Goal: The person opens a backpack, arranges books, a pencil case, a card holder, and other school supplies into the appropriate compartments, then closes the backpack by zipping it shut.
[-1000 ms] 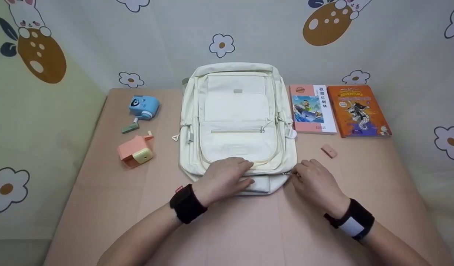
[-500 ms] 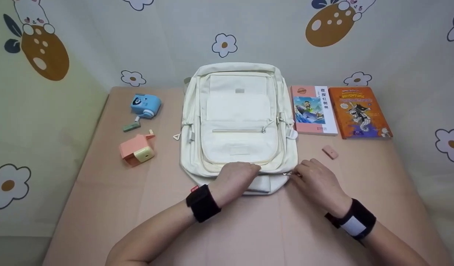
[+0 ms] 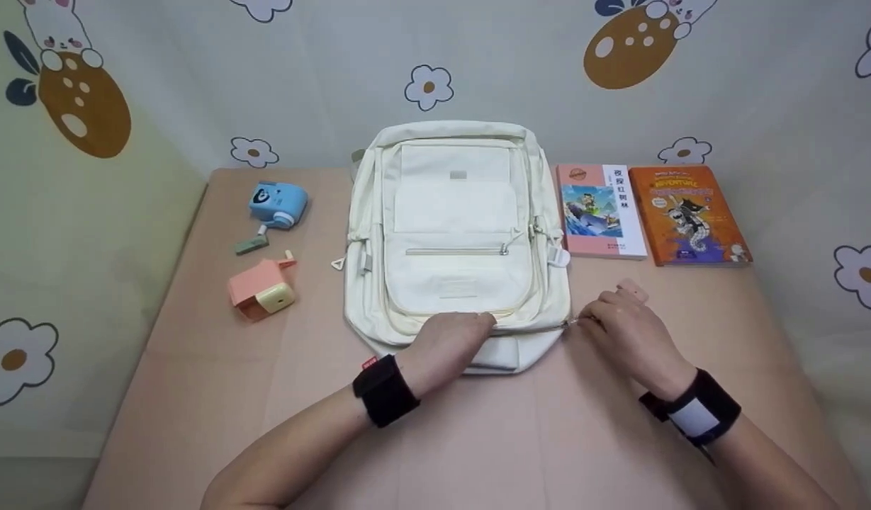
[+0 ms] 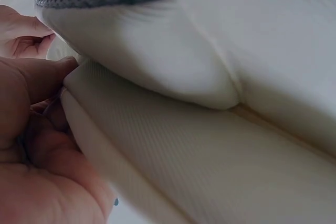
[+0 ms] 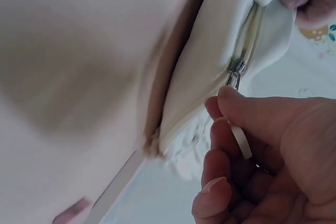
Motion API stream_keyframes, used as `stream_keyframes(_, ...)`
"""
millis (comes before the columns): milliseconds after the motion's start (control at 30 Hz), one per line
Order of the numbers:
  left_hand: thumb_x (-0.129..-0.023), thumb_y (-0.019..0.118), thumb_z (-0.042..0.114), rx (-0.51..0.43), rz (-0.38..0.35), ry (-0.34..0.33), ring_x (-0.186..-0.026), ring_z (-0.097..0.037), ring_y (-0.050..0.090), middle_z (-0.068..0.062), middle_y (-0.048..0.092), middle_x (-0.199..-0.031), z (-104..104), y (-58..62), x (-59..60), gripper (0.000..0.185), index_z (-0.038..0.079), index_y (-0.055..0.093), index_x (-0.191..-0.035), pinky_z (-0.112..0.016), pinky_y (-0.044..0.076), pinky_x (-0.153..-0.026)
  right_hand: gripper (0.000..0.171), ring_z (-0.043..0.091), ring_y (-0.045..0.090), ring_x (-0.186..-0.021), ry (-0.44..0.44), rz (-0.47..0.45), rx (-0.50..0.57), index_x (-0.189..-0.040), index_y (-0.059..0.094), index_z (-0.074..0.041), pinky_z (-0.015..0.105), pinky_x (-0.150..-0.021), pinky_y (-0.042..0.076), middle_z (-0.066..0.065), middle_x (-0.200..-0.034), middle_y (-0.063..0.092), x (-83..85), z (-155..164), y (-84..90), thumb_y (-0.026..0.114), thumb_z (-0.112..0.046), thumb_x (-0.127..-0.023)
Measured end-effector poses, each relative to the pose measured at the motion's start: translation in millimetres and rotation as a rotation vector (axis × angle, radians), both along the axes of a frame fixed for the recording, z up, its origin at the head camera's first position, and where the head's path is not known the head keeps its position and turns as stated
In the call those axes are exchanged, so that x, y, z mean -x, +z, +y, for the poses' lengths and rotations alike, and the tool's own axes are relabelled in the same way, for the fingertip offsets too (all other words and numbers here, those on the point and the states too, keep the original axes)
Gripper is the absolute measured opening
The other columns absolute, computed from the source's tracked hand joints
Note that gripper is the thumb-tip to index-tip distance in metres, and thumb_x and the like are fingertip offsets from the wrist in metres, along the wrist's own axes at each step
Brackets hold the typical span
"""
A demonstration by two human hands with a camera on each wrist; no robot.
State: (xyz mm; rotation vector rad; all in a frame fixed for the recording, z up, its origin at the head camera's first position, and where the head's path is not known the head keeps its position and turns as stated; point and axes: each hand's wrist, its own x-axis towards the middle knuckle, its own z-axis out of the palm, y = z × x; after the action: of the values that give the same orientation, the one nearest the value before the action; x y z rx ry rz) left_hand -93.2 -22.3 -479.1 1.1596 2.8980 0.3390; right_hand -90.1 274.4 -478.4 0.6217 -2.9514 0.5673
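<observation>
A cream backpack (image 3: 453, 205) lies front side up on the table, its lower end toward me. At that lower edge my left hand (image 3: 449, 347) pinches a fold of the fabric between thumb and fingers, as the left wrist view shows. By the lower right corner my right hand (image 3: 633, 343) grips a zipper pull (image 5: 241, 141) between thumb and forefinger. The metal slider (image 5: 238, 66) joins that pull to the zipper, and a stretch of the zipper behind it is parted. The backpack's inside stays hidden.
On the left are a blue sharpener-like device (image 3: 279, 204), a small green block (image 3: 251, 245) and a pink house-shaped sharpener (image 3: 261, 287). Two books, one pink and white (image 3: 598, 212) and one orange (image 3: 690, 216), lie at right. A pink eraser (image 3: 631, 289) is just beyond my right hand.
My right hand has drawn the zipper pull a short way right, around the lower corner. My left hand has shifted right along the lower edge. The other things lie where they were.
</observation>
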Motion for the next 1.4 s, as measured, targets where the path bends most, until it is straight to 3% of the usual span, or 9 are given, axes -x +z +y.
stream_keyframes(233,-0.094,0.061,0.002,0.003,-0.022,-0.003,-0.060,-0.013,0.055,0.003,0.059,-0.071,-1,0.5,0.9,0.011,0.012,0.059,-0.091,-0.034,0.050,-0.052,0.012,0.023,0.053,-0.085,-0.034,-0.019,-0.027,-0.104,0.080,-0.007,0.039,-0.073,0.044,0.006,-0.085,0.065,12.8,9,-5.6,0.074,-0.006,-0.093)
stream_keyframes(467,-0.093,0.060,0.002,0.006,0.051,-0.003,-0.054,-0.012,0.053,0.005,0.053,-0.063,0,3.4,-0.5,0.015,0.014,0.058,-0.083,-0.034,0.047,-0.046,0.009,0.025,0.054,-0.086,-0.033,-0.034,-0.049,-0.100,0.079,-0.008,0.040,-0.074,0.044,0.006,-0.087,0.068,13.3,9,-7.0,0.074,-0.008,-0.093)
stream_keyframes(567,-0.096,0.059,0.009,-0.009,0.068,0.011,-0.051,-0.014,0.053,0.005,0.051,-0.059,4,6.5,-0.9,0.018,0.015,0.056,-0.079,-0.035,0.046,-0.043,0.008,0.025,0.062,-0.087,-0.038,-0.073,-0.021,-0.100,0.078,-0.007,0.046,-0.090,0.047,0.005,-0.090,0.072,11.4,9,-8.2,0.072,-0.008,-0.095)
stream_keyframes(667,-0.097,0.062,0.021,-0.020,0.072,0.009,-0.053,-0.016,0.056,0.004,0.052,-0.060,11,9.5,-1.3,0.019,0.015,0.056,-0.080,-0.037,0.047,-0.044,0.009,0.027,0.069,-0.089,-0.037,-0.101,0.014,-0.101,0.077,-0.006,0.055,-0.109,0.038,0.006,-0.092,0.075,9.8,9,-8.9,0.071,-0.006,-0.095)
stream_keyframes(733,-0.097,0.065,0.029,-0.010,0.078,-0.005,-0.057,-0.017,0.060,0.004,0.055,-0.062,17,11.3,-1.9,0.020,0.015,0.058,-0.084,-0.037,0.049,-0.047,0.010,0.028,0.071,-0.090,-0.032,-0.106,0.027,-0.101,0.078,-0.005,0.059,-0.114,0.032,0.007,-0.093,0.075,8.8,9,-8.3,0.071,-0.004,-0.094)
stream_keyframes(933,-0.098,0.066,0.035,0.051,0.110,-0.023,-0.069,-0.018,0.067,0.001,0.065,-0.073,39,16.9,-3.6,0.023,0.012,0.067,-0.102,-0.037,0.052,-0.051,0.012,0.026,0.071,-0.092,-0.020,-0.090,0.031,-0.104,0.079,-0.008,0.055,-0.103,0.046,0.004,-0.095,0.076,6.9,5,-6.6,0.075,-0.008,-0.092)
stream_keyframes(1100,-0.098,0.065,0.039,0.110,0.173,0.009,-0.071,-0.018,0.067,-0.001,0.067,-0.078,58,19.0,-1.9,0.027,0.012,0.067,-0.095,-0.036,0.052,-0.050,0.011,0.024,0.071,-0.089,-0.038,-0.074,0.026,-0.102,0.079,-0.009,0.054,-0.105,0.045,0.003,-0.092,0.075,5.6,6,-6.4,0.077,-0.011,-0.091)
stream_keyframes(1200,-0.098,0.065,0.035,0.163,0.209,0.018,-0.068,-0.018,0.065,-0.001,0.065,-0.075,66,18.0,-0.2,0.024,0.013,0.066,-0.088,-0.034,0.051,-0.048,0.010,0.024,0.071,-0.087,-0.043,-0.070,0.029,-0.100,0.080,-0.009,0.056,-0.110,0.039,0.002,-0.090,0.075,4.9,6,-6.3,0.078,-0.010,-0.091)
stream_keyframes(1400,-0.088,0.070,0.013,0.226,0.176,0.009,-0.069,-0.016,0.063,-0.002,0.066,-0.076,71,16.1,0.2,0.005,0.016,0.071,-0.084,-0.034,0.051,-0.049,0.009,0.024,0.071,-0.088,-0.035,-0.058,0.026,-0.100,0.080,-0.010,0.057,-0.112,0.037,0.002,-0.090,0.075,5.9,7,-6.9,0.078,-0.012,-0.091)
